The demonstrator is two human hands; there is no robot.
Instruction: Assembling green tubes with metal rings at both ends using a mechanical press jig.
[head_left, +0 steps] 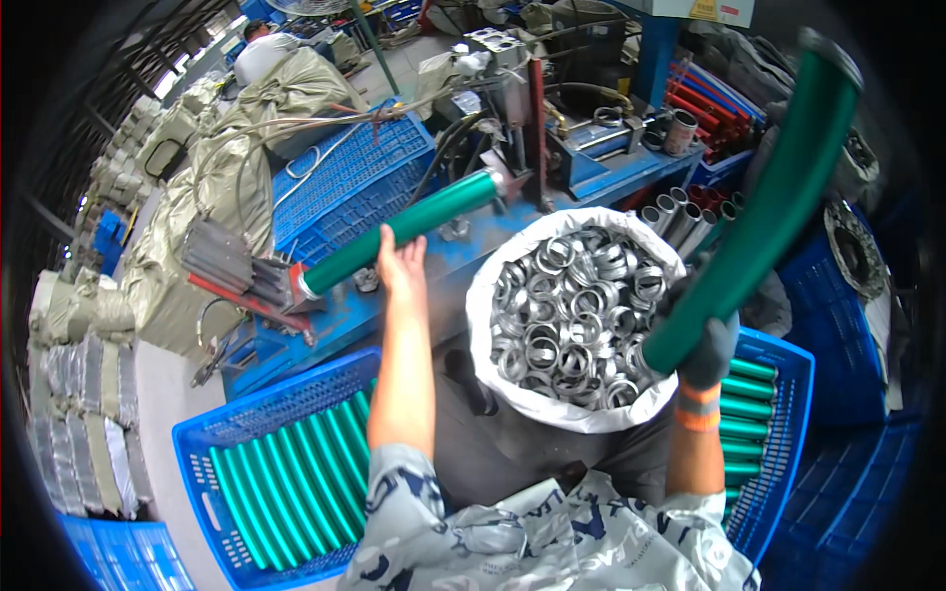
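A green tube point(404, 232) lies at a slant in the blue machine, its ends between a red-edged metal block point(299, 286) and a metal fitting point(505, 181). My bare left hand point(402, 264) touches this tube's near side, fingers stretched out and apart. In a dark grey glove, my right hand point(709, 353) is wrapped round the lower end of another green tube point(778, 197), which tilts up to the right. That tube's lower end is over the right rim of a white-lined round container point(480, 325). Inside the container are many loose metal rings point(574, 320).
Blue crates with green tubes stand at my left point(197, 473) and right point(788, 394). Ahead are the blue machine bench point(443, 266), an upturned blue crate point(345, 177) and hoses. Bare metal tubes point(680, 217) and red tubes point(700, 103) lie right. A person point(264, 54) sits far left.
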